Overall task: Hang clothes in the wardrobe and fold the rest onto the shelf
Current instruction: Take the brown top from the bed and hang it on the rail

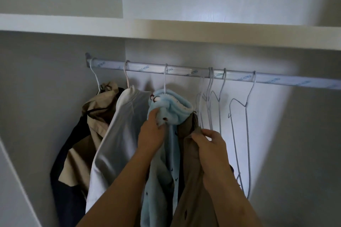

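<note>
Pale-blue fleece garment (167, 134) is hung from a wire hanger on the rail (203, 73), its long axis running straight down, its collar bunched at the top and small dark motifs dotted along it. Its collar is pinched by the left hand (152, 132). Just right of that grip, brown fabric (190, 162) is pinched by the right hand (210, 145).

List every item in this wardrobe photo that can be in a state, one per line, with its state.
Beige and dark jacket: hung, leftmost.
White garment: hung.
Light blue fleece: hung, gripped by left hand.
Brown garment: held by right hand.
Wire hangers: empty, on rail.
Shelf: bare where visible.
</note>
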Available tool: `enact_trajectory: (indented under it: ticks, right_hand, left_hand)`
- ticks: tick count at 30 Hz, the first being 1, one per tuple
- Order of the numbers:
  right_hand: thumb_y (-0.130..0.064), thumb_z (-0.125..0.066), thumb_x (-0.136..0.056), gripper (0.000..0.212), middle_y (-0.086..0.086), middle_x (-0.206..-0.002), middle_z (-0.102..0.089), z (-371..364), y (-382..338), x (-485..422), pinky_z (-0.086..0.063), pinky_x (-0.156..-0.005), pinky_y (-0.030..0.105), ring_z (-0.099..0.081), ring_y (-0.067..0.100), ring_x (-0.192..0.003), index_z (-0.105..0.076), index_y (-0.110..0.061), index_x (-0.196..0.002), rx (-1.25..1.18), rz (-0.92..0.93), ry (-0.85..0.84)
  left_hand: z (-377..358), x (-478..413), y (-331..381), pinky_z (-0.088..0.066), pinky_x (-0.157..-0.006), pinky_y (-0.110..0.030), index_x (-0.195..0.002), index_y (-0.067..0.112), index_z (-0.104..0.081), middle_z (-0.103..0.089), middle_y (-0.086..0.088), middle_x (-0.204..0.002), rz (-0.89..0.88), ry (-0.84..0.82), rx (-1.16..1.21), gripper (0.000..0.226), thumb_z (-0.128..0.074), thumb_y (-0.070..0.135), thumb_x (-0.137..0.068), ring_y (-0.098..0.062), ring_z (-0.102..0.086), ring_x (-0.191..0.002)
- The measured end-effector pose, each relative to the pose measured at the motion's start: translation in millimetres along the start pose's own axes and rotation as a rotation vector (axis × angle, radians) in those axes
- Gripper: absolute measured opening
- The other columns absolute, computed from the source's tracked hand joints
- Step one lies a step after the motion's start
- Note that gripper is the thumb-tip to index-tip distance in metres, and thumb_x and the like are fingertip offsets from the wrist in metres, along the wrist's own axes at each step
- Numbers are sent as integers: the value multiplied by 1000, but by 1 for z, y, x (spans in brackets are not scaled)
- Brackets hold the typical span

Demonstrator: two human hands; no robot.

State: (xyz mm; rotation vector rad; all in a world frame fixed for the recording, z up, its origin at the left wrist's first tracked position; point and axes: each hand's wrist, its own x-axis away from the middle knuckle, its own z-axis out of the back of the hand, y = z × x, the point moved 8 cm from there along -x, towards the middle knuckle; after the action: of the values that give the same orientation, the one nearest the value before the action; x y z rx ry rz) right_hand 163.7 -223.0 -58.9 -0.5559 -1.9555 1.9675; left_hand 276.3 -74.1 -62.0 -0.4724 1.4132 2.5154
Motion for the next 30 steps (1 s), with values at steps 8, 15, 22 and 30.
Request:
enact_trajectory:
  ticks: [8, 15, 22, 30]
  right_hand:
    - [-14, -60, -88, 15, 1, -87, -59, -21, -34, -51, -45, -70, 24, -55, 12, -77, -59, -13, -103, 0, 115, -33]
    - [-5, -53, -89, 15, 4, -75, -61, -71, -14, -76, -49, -62, 24, -56, 18, -67, -63, -16, -88, -20, 51, -165]
    - [2, -48, -85, 59, 4, -113, -57, -87, 20, -59, -52, -83, 36, -59, 18, -93, -37, -23, -138, 30, 87, -118]
    - [-11, -59, -85, 68, 1, -129, -49, -88, 57, -35, -51, -82, 32, -57, 14, -99, -29, -31, -143, -167, -81, -177]
  left_hand:
    - [48, -8, -26, -33, -85, -17, -134, 11, -46, -53, -14, -131, 41, 112, 62, 43, -54, 9, -92, -27, -52, -117]
    - [43, -6, -28, -36, -71, -21, -134, 17, -46, -61, -17, -115, 48, 77, 24, 45, -58, 18, -91, -24, -59, -96]
    - [32, 3, -37, -40, -75, -20, -135, 27, -44, -60, -7, -119, 87, 111, 36, 43, -54, 23, -93, -15, -58, -93]
    - [26, 13, -46, -39, -78, -25, -134, 35, -42, -53, -7, -119, 125, 110, -41, 43, -50, 23, -94, -15, -52, -97]
